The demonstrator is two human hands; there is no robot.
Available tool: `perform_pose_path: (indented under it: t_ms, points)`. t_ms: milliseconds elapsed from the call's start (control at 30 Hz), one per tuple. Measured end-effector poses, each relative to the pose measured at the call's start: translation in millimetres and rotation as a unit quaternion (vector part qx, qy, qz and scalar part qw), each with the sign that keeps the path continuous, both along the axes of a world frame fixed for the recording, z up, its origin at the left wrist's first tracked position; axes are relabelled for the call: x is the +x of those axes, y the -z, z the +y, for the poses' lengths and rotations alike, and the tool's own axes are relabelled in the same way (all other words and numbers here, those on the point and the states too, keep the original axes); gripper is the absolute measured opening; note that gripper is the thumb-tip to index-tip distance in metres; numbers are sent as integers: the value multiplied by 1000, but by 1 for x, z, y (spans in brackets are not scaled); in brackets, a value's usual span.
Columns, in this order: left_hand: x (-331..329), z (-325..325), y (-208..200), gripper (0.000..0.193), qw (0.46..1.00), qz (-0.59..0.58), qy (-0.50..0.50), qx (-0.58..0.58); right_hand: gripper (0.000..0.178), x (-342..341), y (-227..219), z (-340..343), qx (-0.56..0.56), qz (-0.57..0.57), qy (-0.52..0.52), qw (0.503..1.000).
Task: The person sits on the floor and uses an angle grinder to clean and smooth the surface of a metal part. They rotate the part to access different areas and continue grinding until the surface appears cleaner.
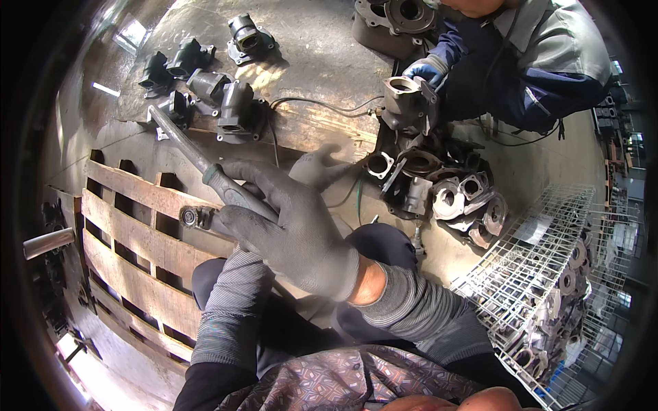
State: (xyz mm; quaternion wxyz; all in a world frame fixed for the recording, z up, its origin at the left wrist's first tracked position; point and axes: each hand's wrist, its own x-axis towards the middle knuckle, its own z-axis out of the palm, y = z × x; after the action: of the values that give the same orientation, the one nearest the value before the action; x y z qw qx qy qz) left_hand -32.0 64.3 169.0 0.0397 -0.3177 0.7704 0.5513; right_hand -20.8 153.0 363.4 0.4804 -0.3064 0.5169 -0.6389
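My right hand [295, 222], in a grey glove, is closed around the dark green handle of a long metal bar [181, 140]. The bar points up and left, over the pallet and toward the castings. Below it, a dark ratchet head [197, 218] pokes out past my thumb; its rear end is hidden under the glove. Behind my right hand shows my left hand [319, 168], gloved in grey too and blurred by motion. Its fingers look spread, with nothing visible in them. My forearms cross, the right one lying over the left.
Several dark castings [236, 113] stand on a worn board at the far left. A wooden pallet [137, 233] lies left. Right, loose metal housings [449, 198] are piled beside a wire basket [534, 274] of parts. Across from me, a co-worker's blue-gloved hand [428, 68] touches a casting [404, 106].
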Motion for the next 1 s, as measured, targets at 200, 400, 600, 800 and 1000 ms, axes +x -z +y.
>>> perform_pose_path:
  t_ms: [200, 400, 600, 800, 1000]
  points:
    - [-6, 6, 6, 74, 1000, 6, -13, 22, 39, -11, -2, 6, -14, 12, 6, 1000]
    - [-46, -1, -1, 104, 962, 184, -57, -195, 40, -2, -5, 7, -37, 21, 5, 999]
    - [-91, -32, 9, 110, 942, 191, -7, -277, 39, 1, -13, 7, -36, 30, -2, 999]
    - [-55, -54, 53, 77, 950, 128, -3, -286, 44, 0, -11, 0, -20, 86, -17, 996]
    - [-19, -20, 78, 75, 922, 223, -107, -297, 30, -34, -14, 4, 0, 76, -42, 996]
